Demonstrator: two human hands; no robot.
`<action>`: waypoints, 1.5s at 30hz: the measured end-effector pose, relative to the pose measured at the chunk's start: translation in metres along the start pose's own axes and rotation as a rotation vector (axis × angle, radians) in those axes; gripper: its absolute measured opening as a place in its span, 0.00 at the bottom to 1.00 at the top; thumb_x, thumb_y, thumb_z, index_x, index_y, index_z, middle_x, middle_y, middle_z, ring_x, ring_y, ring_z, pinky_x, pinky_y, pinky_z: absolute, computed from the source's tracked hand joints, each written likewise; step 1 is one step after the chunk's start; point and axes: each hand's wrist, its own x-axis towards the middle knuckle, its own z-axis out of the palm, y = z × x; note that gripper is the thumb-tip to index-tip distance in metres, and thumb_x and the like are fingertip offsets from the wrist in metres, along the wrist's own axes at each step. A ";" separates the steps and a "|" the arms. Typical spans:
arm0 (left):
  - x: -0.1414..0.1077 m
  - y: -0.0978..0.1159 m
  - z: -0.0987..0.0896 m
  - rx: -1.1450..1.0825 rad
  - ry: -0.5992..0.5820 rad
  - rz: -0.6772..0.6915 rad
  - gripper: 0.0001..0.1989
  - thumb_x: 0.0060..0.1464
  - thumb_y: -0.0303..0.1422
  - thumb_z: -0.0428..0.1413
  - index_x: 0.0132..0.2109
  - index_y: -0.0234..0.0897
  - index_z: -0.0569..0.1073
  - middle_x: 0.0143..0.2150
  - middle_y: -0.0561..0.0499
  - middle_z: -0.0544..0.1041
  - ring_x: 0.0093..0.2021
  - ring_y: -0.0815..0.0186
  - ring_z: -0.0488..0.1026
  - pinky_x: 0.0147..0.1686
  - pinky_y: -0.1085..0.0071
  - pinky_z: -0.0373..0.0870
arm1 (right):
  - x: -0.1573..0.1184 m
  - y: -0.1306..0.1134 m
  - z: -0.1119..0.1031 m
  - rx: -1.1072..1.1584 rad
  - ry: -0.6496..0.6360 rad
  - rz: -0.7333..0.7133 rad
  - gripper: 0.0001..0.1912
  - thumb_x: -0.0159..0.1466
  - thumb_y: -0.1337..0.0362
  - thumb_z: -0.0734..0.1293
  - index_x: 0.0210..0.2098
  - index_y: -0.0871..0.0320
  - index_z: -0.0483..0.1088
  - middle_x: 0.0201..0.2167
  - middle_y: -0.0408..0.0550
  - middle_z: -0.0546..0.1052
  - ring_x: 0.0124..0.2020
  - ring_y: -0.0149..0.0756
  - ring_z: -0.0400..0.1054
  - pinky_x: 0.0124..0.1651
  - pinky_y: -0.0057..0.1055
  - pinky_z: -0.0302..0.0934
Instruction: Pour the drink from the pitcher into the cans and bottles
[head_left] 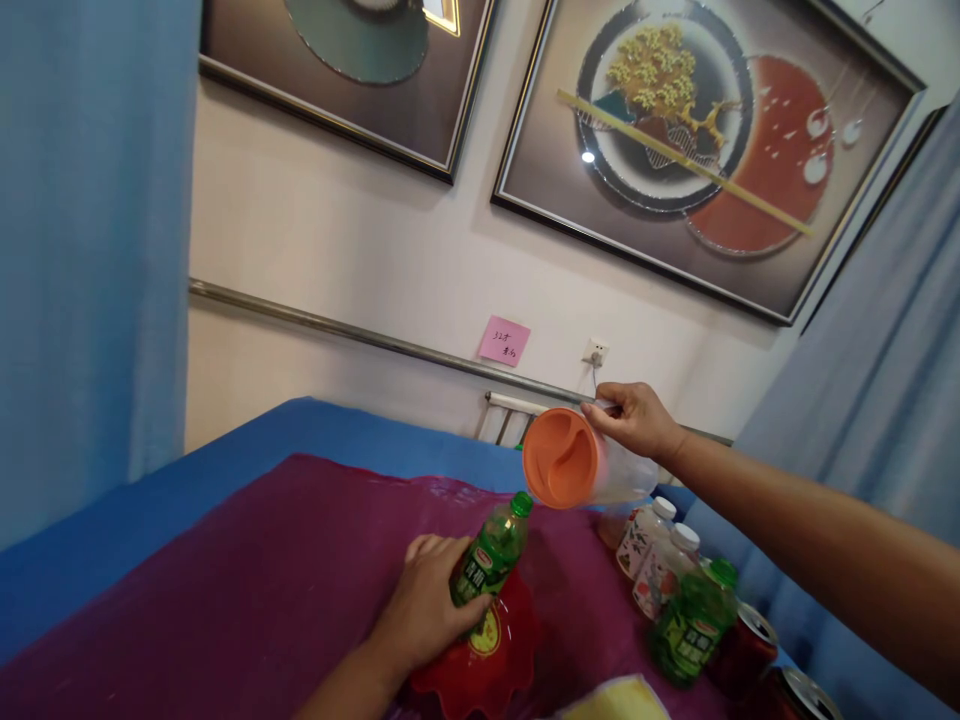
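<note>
My left hand (429,598) is wrapped round a green plastic bottle (496,545) with a green cap, held tilted above a red scalloped dish (504,668). To the right, my right hand (636,418) grips the handle of a clear plastic pitcher (624,474), which is tipped so that its orange lid (559,458) faces me. The pitcher hangs in the air above the purple sheet (247,590). Whether it holds any liquid I cannot tell. The bottle cap and the pitcher lid are close together, with a small gap between them.
On the right stand two white-capped bottles (667,575), another green bottle (694,625) and dark red cans (746,645). A yellow cloth or paper (619,700) lies at the front edge. Behind are a metal rail (360,335) and a wall socket (595,351); blue curtains (90,250) flank both sides.
</note>
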 end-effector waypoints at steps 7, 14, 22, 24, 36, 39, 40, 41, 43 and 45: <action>-0.001 0.001 -0.001 0.001 -0.029 -0.015 0.22 0.45 0.39 0.65 0.50 0.43 0.76 0.45 0.48 0.81 0.48 0.51 0.75 0.55 0.54 0.62 | 0.000 -0.001 0.001 0.011 0.009 -0.021 0.22 0.61 0.51 0.63 0.18 0.54 0.51 0.15 0.37 0.54 0.19 0.28 0.48 0.24 0.28 0.43; 0.001 0.004 -0.003 -0.008 -0.048 -0.031 0.24 0.45 0.38 0.65 0.51 0.42 0.76 0.45 0.48 0.80 0.48 0.52 0.75 0.57 0.54 0.60 | 0.000 0.000 0.000 0.018 0.002 -0.037 0.22 0.61 0.52 0.64 0.19 0.54 0.52 0.16 0.37 0.53 0.20 0.27 0.48 0.24 0.28 0.44; 0.001 0.003 -0.003 -0.003 -0.072 -0.038 0.23 0.45 0.39 0.65 0.50 0.41 0.76 0.47 0.47 0.80 0.49 0.51 0.74 0.57 0.55 0.60 | 0.001 0.000 0.000 0.000 0.001 -0.042 0.22 0.61 0.51 0.63 0.19 0.54 0.51 0.16 0.37 0.52 0.20 0.27 0.48 0.24 0.28 0.43; 0.001 0.002 -0.002 -0.003 -0.072 -0.034 0.24 0.45 0.39 0.66 0.51 0.41 0.76 0.47 0.46 0.80 0.50 0.51 0.74 0.57 0.54 0.59 | 0.001 0.000 -0.001 -0.003 0.002 -0.041 0.23 0.61 0.51 0.63 0.19 0.54 0.51 0.16 0.36 0.52 0.20 0.27 0.47 0.24 0.28 0.43; 0.000 0.001 -0.002 -0.009 -0.081 -0.041 0.26 0.45 0.40 0.66 0.52 0.42 0.75 0.48 0.46 0.80 0.50 0.51 0.74 0.58 0.54 0.58 | 0.000 -0.002 -0.002 -0.003 -0.014 -0.036 0.22 0.61 0.51 0.64 0.19 0.54 0.51 0.16 0.37 0.53 0.19 0.27 0.48 0.24 0.28 0.43; 0.001 0.001 -0.002 -0.014 -0.076 -0.040 0.26 0.45 0.39 0.66 0.53 0.42 0.75 0.48 0.46 0.80 0.50 0.51 0.74 0.59 0.54 0.58 | -0.001 -0.002 -0.002 -0.007 -0.020 -0.034 0.22 0.61 0.51 0.63 0.19 0.54 0.51 0.16 0.37 0.53 0.19 0.27 0.48 0.24 0.28 0.43; 0.001 0.002 -0.002 -0.015 -0.076 -0.040 0.26 0.45 0.39 0.66 0.52 0.42 0.75 0.48 0.46 0.80 0.50 0.51 0.74 0.59 0.54 0.58 | -0.001 -0.002 -0.002 -0.010 -0.020 -0.034 0.22 0.61 0.51 0.63 0.19 0.54 0.51 0.16 0.37 0.54 0.19 0.27 0.48 0.24 0.28 0.43; 0.001 0.002 -0.002 -0.015 -0.078 -0.041 0.25 0.45 0.39 0.66 0.52 0.42 0.75 0.48 0.46 0.80 0.50 0.51 0.74 0.59 0.54 0.58 | 0.000 -0.002 -0.002 -0.013 -0.019 -0.035 0.22 0.61 0.51 0.63 0.19 0.54 0.51 0.16 0.37 0.54 0.19 0.27 0.48 0.24 0.28 0.43; 0.001 0.003 -0.003 -0.015 -0.082 -0.045 0.25 0.45 0.39 0.66 0.52 0.42 0.75 0.48 0.46 0.80 0.50 0.51 0.74 0.59 0.53 0.58 | 0.000 -0.002 -0.002 -0.018 -0.016 -0.037 0.22 0.61 0.51 0.63 0.19 0.54 0.51 0.16 0.37 0.54 0.19 0.27 0.48 0.24 0.28 0.43; 0.001 0.004 -0.003 -0.018 -0.084 -0.046 0.25 0.45 0.39 0.66 0.52 0.42 0.75 0.47 0.46 0.80 0.50 0.52 0.74 0.58 0.53 0.58 | 0.000 -0.002 -0.002 -0.022 -0.017 -0.037 0.22 0.61 0.51 0.63 0.19 0.54 0.51 0.16 0.37 0.54 0.19 0.27 0.49 0.24 0.28 0.43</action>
